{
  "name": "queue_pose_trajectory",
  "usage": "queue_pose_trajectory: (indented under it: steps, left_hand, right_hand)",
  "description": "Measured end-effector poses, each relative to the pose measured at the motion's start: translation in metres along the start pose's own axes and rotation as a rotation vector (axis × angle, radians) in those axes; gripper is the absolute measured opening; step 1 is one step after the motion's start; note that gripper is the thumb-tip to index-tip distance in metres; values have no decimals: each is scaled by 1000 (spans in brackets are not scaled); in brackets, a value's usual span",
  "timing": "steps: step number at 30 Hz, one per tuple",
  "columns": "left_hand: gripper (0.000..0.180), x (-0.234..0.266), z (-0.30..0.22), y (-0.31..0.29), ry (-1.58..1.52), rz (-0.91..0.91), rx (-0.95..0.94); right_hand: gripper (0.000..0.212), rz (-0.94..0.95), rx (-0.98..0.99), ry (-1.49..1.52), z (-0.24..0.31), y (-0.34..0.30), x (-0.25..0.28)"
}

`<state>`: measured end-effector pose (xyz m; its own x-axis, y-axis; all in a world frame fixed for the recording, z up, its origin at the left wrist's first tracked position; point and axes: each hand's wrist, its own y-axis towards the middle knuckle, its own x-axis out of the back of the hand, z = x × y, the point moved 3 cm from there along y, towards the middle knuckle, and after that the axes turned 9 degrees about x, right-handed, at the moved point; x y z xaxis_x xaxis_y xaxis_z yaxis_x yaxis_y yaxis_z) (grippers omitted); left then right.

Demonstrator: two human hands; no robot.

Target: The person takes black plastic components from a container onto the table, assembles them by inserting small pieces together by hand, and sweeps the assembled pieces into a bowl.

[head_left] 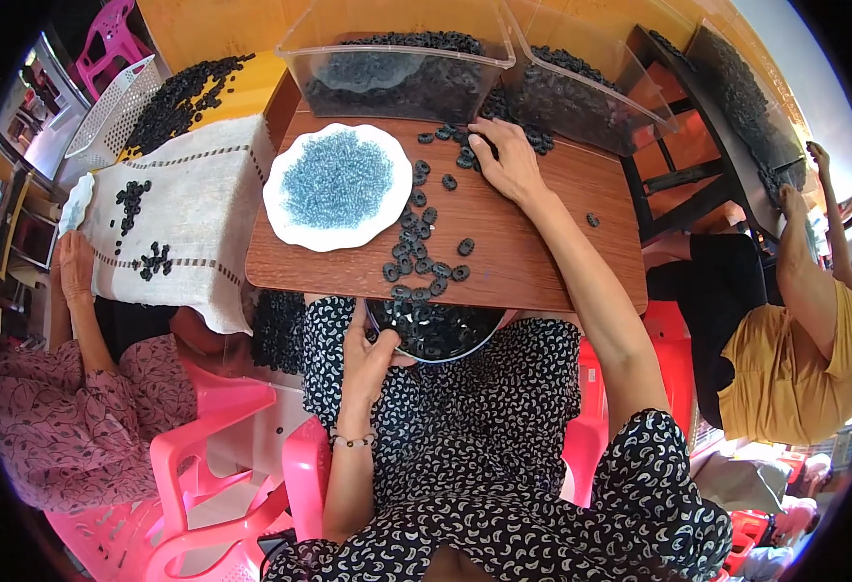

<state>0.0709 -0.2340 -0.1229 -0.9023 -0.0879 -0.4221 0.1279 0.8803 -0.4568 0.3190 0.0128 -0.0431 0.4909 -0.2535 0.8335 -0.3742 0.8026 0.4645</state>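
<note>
My left hand (366,359) grips the edge of a round bowl (472,352) at my lap, just under the table's front edge. Black pieces fill the bowl; part of it is hidden by the tabletop. My right hand (509,160) reaches across the brown table (533,267), its fingers stretched over black pieces at the far side. Small black oval pieces with ridged edges and holes (466,246) trail from there to the front edge. Left of them sits a white scalloped plate (278,209) heaped with small clear bluish beads (339,179).
Two clear plastic bins (407,99) of black pieces stand along the back. At left, another person's hand (76,264) rests by a cloth-covered table (203,184) with more pieces. A person in yellow (800,359) works at right. Pink chairs (179,456) flank me.
</note>
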Motion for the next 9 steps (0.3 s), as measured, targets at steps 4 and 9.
queue_pose_trajectory:
  steps: [4, 9]
  left_hand:
    - [78, -1, 0, 0, 4, 1, -4]
    - [79, 2, 0, -2, 1, -15, 15]
  right_hand:
    - [36, -29, -22, 95, 18, -21, 2]
    - [35, -28, -69, 229, 41, -46, 3]
